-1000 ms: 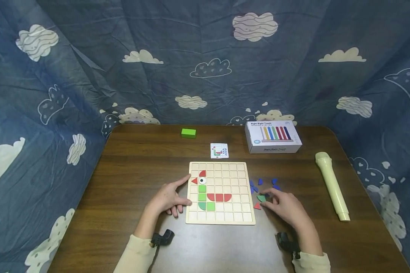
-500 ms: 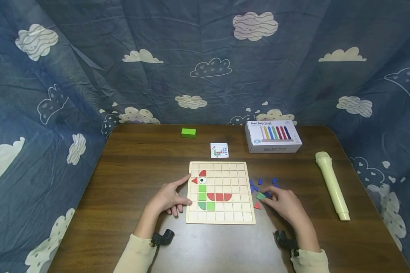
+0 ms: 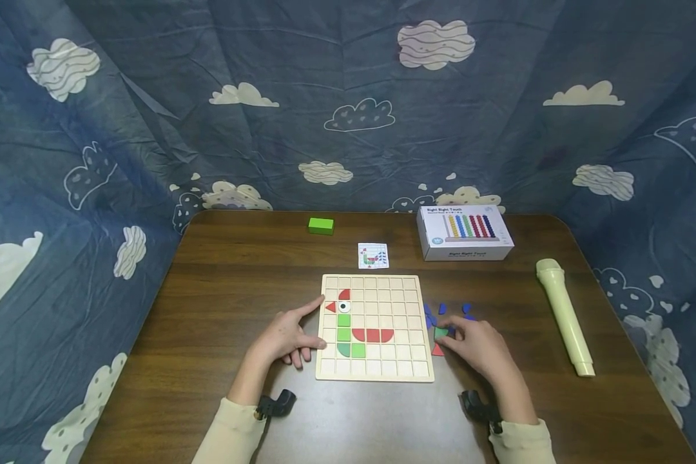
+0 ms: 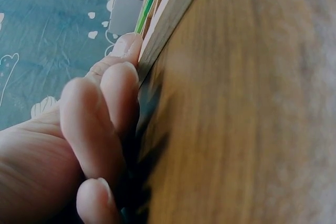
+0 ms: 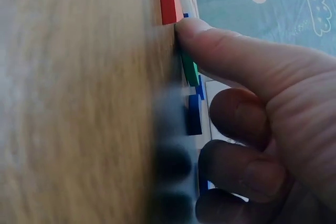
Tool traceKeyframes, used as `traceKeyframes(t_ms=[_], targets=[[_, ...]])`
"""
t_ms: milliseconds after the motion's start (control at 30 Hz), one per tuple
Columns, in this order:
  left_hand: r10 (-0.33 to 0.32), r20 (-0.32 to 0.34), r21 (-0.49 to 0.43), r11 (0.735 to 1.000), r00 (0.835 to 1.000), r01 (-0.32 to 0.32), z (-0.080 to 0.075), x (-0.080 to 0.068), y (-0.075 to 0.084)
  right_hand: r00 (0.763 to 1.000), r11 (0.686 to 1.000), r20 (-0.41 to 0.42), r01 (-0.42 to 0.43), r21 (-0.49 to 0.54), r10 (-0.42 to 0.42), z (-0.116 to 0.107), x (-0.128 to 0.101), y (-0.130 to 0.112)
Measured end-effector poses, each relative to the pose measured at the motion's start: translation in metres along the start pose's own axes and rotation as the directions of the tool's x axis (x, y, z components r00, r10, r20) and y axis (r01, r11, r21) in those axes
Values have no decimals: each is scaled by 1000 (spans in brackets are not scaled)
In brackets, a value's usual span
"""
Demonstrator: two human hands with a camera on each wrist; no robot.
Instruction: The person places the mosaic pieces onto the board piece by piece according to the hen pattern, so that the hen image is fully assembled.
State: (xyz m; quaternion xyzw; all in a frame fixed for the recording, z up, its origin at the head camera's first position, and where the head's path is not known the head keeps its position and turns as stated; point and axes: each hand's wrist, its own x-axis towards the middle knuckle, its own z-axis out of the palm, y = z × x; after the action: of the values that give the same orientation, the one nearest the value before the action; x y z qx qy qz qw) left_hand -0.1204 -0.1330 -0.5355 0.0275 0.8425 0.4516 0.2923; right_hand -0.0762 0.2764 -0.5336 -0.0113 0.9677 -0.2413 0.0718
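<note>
A light wooden grid board (image 3: 403, 368) lies mid-table with red and green pieces and an eye tile (image 3: 343, 307) set in its cells. My left hand (image 3: 283, 336) touches the board's left edge with thumb and index finger spread apart; the other fingers hang loosely, as the left wrist view shows. Right of the board, my right hand (image 3: 480, 348) pinches a green quarter-circle piece (image 3: 440, 333) between thumb and index finger at table level. Just in front of it lies a red triangle (image 3: 437, 350). In the right wrist view the thumb partly covers the green piece (image 5: 190, 71).
Several blue pieces (image 3: 443, 309) lie scattered beyond the right hand. Behind the board is a small pattern card (image 3: 374, 256). A green block (image 3: 321, 226) and a white box (image 3: 466, 235) stand at the table's back. A cream-coloured baton-like object (image 3: 565, 319) lies at right.
The green piece has turned and shifted slightly left between the right thumb and index finger. The right hand has moved a little left toward the board. My left hand stays put.
</note>
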Motion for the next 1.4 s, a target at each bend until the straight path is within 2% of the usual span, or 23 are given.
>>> traceKeyframes(t_ms=[167, 300, 467, 533, 600, 733, 1033, 1400], targets=[[5, -1, 0, 1000, 1000, -5, -1, 0, 1, 997, 998, -50, 55, 1, -55, -6, -3, -9], [6, -5, -4, 1000, 1000, -6, -2, 1, 1, 987, 988, -72, 149, 40, -146, -7, -6, -35], [6, -4, 1, 1000, 1000, -6, -1, 1, 2, 954, 952, -42, 298, 68, -295, 10, -7, -74], [4, -1, -1, 1000, 1000, -4, -1, 1, 2, 945, 942, -7, 327, 82, -327, 20, -7, -85], [2, 2, -4, 1000, 1000, -2, -1, 1, 3, 941, 939, 32, 332, 95, -336, 30, -5, -92], [-3, 3, -11, 1000, 1000, 3, -1, 1, 3, 951, 952, 67, 297, 71, -301, 42, -2, -99], [8, -7, -4, 1000, 1000, -8, -1, 1, 3, 965, 966, 48, 260, -16, -259, 50, 0, -105], [-13, -20, -5, 1000, 1000, 13, 1, -1, 2, 951, 951, -6, 308, -16, -308, 55, -2, -105]])
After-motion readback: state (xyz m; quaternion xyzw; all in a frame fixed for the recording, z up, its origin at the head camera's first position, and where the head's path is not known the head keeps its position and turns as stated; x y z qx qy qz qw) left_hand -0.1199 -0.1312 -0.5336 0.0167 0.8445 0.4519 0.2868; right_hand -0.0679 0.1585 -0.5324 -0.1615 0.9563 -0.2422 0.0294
